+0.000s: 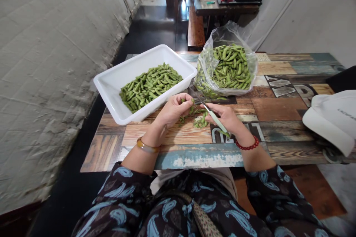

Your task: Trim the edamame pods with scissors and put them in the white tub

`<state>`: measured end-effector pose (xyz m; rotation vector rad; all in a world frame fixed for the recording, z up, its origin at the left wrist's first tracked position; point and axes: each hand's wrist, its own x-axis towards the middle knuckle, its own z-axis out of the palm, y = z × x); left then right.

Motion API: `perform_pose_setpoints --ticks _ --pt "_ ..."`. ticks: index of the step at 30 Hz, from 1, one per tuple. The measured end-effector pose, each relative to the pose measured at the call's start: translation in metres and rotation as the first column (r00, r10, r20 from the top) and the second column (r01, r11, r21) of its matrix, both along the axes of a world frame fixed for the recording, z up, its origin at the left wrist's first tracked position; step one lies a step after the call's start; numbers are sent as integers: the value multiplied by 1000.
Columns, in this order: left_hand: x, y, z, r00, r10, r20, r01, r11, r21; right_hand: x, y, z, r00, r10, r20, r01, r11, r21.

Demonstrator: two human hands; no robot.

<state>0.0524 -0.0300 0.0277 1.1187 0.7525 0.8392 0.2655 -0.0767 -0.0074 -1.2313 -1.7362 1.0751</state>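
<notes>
Over the table's middle, my left hand point(175, 108) has its fingers closed on a green soybean pod point(191, 108). My right hand point(224, 116) grips a small knife point(218, 121) with a pale green handle. Its thin blade points up and left, close to the left fingertips. Loose soybean pods point(200, 121) lie on the tabletop between and below the hands. Beyond the left hand stands a white plastic tub point(111, 77) with a heap of pods point(151, 85) inside. A clear plastic bag point(207, 68), slumped wide at its mouth, holds more pods point(232, 64) beyond the right hand.
The patchwork wooden table point(275, 111) carries a white cap point(332, 118) at its right side. A rough pale wall point(61, 52) runs along the left. Farther back are a wooden bench point(195, 27) and another table point(200, 3) with bags and boxes.
</notes>
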Motion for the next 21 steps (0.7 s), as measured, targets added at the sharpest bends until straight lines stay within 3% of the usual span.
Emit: perform_pose_setpoints --ticks 5,10,16,21 --pt "1 2 1 988 30 150 -10 992 -128 0 -1 4 993 -70 -92 66 997 -48" --pt "5 1 1 968 107 228 -75 987 -144 -3 -3 7 994 -60 95 53 996 77" --pt "10 -3 -2 977 133 167 -113 986 -125 -7 -2 1 977 -104 188 62 974 217" --pt "11 -5 -3 984 133 117 -122 988 -94 -5 0 -1 977 -94 190 44 967 249"
